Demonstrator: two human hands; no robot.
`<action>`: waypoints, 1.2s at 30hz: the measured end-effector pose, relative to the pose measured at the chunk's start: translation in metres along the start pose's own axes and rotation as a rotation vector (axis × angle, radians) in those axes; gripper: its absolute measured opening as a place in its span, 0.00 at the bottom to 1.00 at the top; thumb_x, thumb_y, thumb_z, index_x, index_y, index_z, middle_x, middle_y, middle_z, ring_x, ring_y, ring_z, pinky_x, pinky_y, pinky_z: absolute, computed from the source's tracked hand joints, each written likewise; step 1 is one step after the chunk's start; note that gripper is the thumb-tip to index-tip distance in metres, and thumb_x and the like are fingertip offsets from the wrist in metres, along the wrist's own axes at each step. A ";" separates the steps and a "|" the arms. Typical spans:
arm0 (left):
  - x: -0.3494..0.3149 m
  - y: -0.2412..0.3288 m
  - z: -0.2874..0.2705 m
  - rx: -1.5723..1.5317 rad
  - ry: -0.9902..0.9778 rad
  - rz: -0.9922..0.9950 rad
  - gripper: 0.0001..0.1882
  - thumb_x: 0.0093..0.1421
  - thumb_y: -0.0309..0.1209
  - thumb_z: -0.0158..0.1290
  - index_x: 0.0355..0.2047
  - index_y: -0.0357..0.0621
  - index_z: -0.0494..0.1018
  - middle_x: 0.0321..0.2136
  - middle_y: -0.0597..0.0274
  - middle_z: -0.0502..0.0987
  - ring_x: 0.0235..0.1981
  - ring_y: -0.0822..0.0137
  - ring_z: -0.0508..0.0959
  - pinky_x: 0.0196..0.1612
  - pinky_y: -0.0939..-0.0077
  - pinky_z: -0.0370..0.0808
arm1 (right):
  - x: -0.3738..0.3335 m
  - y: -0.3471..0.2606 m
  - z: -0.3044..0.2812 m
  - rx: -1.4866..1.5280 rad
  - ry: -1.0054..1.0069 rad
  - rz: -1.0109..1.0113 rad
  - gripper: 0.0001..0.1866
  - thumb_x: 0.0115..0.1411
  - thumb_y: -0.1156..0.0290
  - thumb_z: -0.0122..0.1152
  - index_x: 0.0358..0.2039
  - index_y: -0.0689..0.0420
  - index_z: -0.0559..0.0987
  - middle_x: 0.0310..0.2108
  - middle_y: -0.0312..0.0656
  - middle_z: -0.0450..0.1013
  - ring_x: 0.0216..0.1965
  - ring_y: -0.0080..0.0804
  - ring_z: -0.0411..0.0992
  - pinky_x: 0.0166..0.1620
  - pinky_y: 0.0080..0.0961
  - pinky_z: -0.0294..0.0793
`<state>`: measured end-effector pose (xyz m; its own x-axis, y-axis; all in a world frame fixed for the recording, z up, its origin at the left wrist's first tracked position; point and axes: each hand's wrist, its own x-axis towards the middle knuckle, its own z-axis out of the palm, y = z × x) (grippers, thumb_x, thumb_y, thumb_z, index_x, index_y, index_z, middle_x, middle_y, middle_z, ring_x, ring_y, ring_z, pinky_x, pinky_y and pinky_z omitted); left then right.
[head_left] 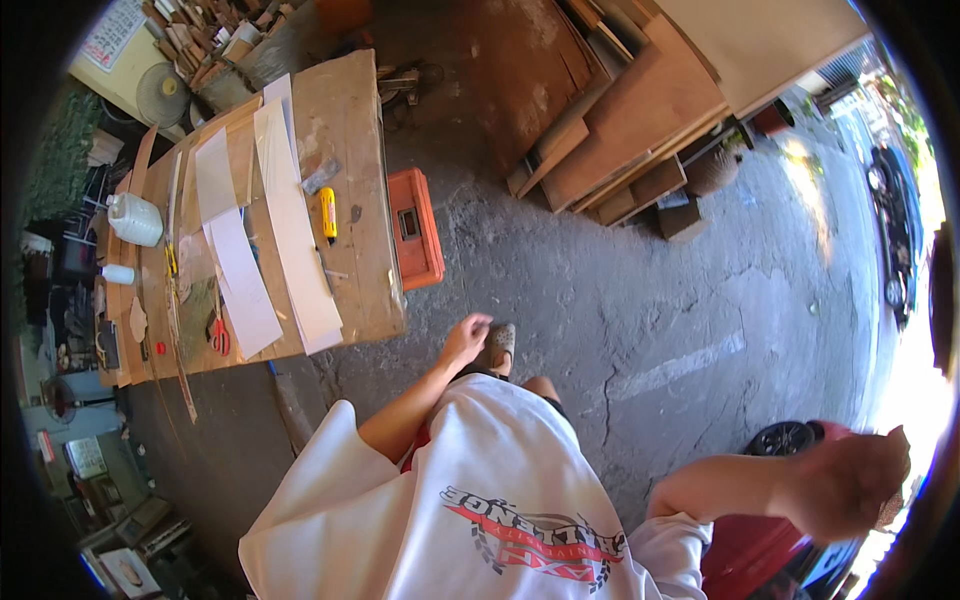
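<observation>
My left hand (466, 341) hangs beside my body above the floor, fingers loosely bent, with nothing visible in it. It is nearest to my shoe (502, 343). Far to the right, my right hand (845, 487) is raised and smeared by motion, its fingers closed. A brownish, speckled edge (893, 505) shows at its outer side, too blurred to name. To my left stands a wooden worktable (355, 130) with long pale strips (290, 220), white sheets (245, 290), a yellow cutter knife (329, 214) and red-handled scissors (218, 333).
An orange toolbox (420, 230) sits against the table's right side. Wooden boards (640, 120) lean ahead on the right. A white jug (135, 219) and small bottle (118, 273) stand at the table's left. A red vehicle (745, 550) is behind my right arm on the concrete floor (680, 310).
</observation>
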<state>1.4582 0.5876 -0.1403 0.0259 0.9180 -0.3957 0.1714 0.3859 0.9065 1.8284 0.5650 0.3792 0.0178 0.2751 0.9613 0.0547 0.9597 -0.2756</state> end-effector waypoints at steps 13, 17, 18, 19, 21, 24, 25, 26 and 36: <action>0.300 0.314 0.006 -1.353 -0.633 0.069 0.48 0.66 0.69 0.26 0.70 0.41 0.54 0.67 0.48 0.62 0.64 0.50 0.66 0.66 0.58 0.63 | -0.178 0.451 0.249 -0.357 -0.547 0.490 0.31 0.68 0.48 0.49 0.62 0.58 0.69 0.56 0.53 0.68 0.55 0.49 0.68 0.62 0.51 0.62; 0.375 0.330 -0.031 -1.307 -0.259 0.066 0.51 0.65 0.70 0.27 0.71 0.37 0.51 0.70 0.45 0.56 0.70 0.49 0.58 0.71 0.55 0.52 | -0.161 0.565 0.264 -0.207 -0.744 0.303 0.31 0.68 0.50 0.50 0.62 0.61 0.68 0.56 0.55 0.67 0.54 0.49 0.69 0.61 0.53 0.62; 0.394 0.340 -0.045 -1.335 -0.304 0.147 0.51 0.65 0.70 0.26 0.71 0.37 0.51 0.70 0.46 0.56 0.70 0.49 0.58 0.71 0.55 0.51 | -0.157 0.586 0.270 -0.425 -1.044 0.305 0.36 0.66 0.42 0.48 0.65 0.54 0.66 0.62 0.53 0.64 0.62 0.49 0.63 0.67 0.49 0.55; 0.412 0.351 -0.061 -1.376 -0.348 0.177 0.50 0.66 0.69 0.27 0.71 0.37 0.51 0.70 0.46 0.57 0.71 0.50 0.56 0.72 0.56 0.50 | -0.154 0.608 0.276 -0.616 -1.362 0.234 0.40 0.63 0.34 0.45 0.68 0.46 0.65 0.67 0.50 0.61 0.70 0.49 0.57 0.72 0.46 0.47; 0.446 0.376 -0.093 -1.379 -0.216 0.184 0.48 0.68 0.67 0.28 0.70 0.35 0.53 0.69 0.45 0.57 0.72 0.51 0.53 0.72 0.57 0.48 | -0.147 0.689 0.306 -0.048 -0.897 0.236 0.38 0.68 0.43 0.40 0.70 0.56 0.60 0.70 0.52 0.56 0.72 0.50 0.52 0.71 0.54 0.45; 0.489 0.409 -0.144 -0.983 0.065 0.326 0.44 0.69 0.63 0.34 0.67 0.35 0.57 0.66 0.44 0.62 0.68 0.50 0.62 0.71 0.57 0.53 | -0.133 0.804 0.343 -0.155 -0.949 0.438 0.33 0.69 0.48 0.46 0.67 0.56 0.63 0.67 0.52 0.61 0.69 0.50 0.58 0.69 0.51 0.50; 0.508 0.416 -0.168 -0.972 0.008 0.349 0.42 0.69 0.62 0.35 0.66 0.34 0.58 0.64 0.45 0.65 0.64 0.51 0.66 0.68 0.58 0.58 | -0.129 0.841 0.356 -0.188 -0.911 0.491 0.32 0.69 0.50 0.48 0.67 0.55 0.64 0.66 0.51 0.62 0.67 0.49 0.60 0.68 0.49 0.54; 0.527 0.421 -0.197 -0.984 -0.066 0.424 0.41 0.70 0.61 0.36 0.65 0.34 0.60 0.62 0.46 0.67 0.61 0.53 0.71 0.66 0.59 0.62 | -0.126 0.878 0.368 -0.168 -0.907 0.601 0.30 0.69 0.52 0.50 0.65 0.55 0.66 0.63 0.50 0.65 0.64 0.50 0.63 0.66 0.47 0.58; 0.795 0.500 -0.423 -0.836 0.332 0.119 0.16 0.68 0.27 0.46 0.54 0.38 0.72 0.21 0.68 0.70 0.21 0.75 0.73 0.24 0.78 0.74 | -0.099 1.166 0.463 -0.153 -1.247 1.040 0.18 0.68 0.62 0.56 0.54 0.59 0.76 0.48 0.51 0.76 0.48 0.48 0.76 0.51 0.38 0.75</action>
<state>1.1482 1.5493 0.0602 -0.3095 0.8853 -0.3469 -0.5887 0.1081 0.8011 1.4281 1.6836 -0.0368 -0.6609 0.7099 -0.2436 0.6298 0.3480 -0.6944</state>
